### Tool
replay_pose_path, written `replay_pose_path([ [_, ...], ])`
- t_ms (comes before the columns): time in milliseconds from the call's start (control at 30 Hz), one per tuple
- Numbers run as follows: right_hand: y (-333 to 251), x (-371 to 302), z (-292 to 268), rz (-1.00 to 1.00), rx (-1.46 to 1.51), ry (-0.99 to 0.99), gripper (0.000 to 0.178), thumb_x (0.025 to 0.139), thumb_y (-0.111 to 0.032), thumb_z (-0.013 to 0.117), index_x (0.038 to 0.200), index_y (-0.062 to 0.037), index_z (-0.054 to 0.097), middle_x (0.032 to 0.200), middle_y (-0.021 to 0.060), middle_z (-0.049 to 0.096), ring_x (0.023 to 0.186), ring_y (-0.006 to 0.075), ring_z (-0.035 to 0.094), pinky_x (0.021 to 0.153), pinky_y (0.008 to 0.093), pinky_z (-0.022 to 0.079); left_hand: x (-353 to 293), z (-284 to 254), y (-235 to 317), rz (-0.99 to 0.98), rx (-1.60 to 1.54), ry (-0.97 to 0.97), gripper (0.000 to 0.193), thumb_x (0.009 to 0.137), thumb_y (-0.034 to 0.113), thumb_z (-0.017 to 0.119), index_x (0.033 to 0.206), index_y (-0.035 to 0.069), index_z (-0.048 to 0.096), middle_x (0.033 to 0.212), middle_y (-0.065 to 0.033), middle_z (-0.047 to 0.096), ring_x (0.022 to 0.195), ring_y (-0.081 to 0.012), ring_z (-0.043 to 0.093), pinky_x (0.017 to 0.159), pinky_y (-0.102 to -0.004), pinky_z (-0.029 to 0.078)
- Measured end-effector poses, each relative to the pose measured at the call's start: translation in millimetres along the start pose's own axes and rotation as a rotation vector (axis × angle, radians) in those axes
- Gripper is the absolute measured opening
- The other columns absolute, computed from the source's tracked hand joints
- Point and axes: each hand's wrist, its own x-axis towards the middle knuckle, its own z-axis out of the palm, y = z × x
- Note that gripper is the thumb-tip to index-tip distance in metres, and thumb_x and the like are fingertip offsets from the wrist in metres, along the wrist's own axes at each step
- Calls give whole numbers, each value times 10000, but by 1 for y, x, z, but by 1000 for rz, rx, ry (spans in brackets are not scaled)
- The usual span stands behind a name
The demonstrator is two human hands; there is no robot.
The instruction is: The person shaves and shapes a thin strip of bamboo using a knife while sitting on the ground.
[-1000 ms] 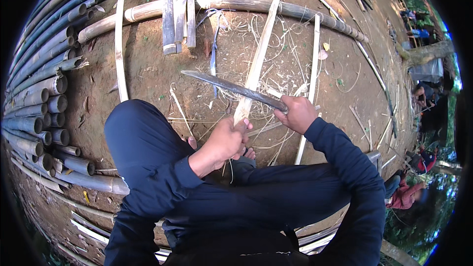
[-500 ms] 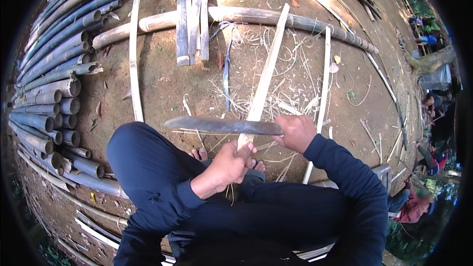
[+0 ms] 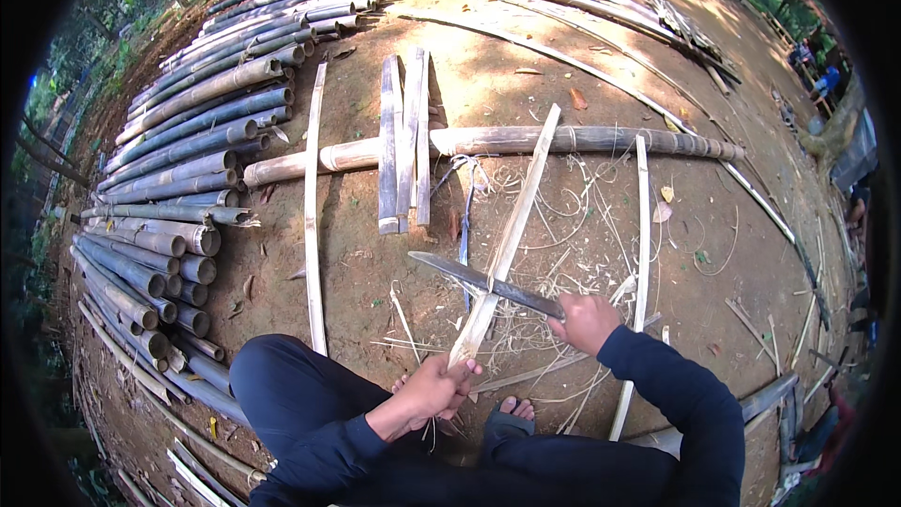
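Observation:
My left hand is closed around the near end of a long pale bamboo strip. The strip slants away from me, and its far part lies across a thick bamboo pole on the ground. In my right hand is a machete, its grip hidden by my fingers. The dark machete blade points left and lies across the strip, touching it above my left hand. Thin curled bamboo shavings litter the soil around and beneath the strip.
Cut bamboo poles are stacked at the left. Three dark split pieces rest on the thick pole. Single pale strips lean on it at left and right. Long split lengths lie farther off; people are at the far right.
The machete has moved away from me along the strip, from near my left hand, and now tilts down to the right. My view has shifted upward, showing more ground ahead.

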Motion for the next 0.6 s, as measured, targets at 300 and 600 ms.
replay_pose_path([
  [300, 31, -2, 26, 68, -55, 101, 330, 801, -357, 741, 864, -60, 610, 714, 125, 676, 588, 309, 686, 525, 432, 549, -2, 15, -24, 32, 102, 73, 279, 1052, 290, 464, 1097, 23, 530, 664, 15, 410, 476, -67, 376, 402, -251, 338],
  [600, 20, 6, 38, 99, 189, 31, 297, 791, -331, 756, 827, -56, 650, 660, 150, 670, 587, 312, 687, 566, 455, 564, -15, 14, -27, 57, 301, 82, 306, 1047, 314, 475, 1033, 18, 551, 690, -21, 512, 465, -75, 452, 391, -238, 340],
])
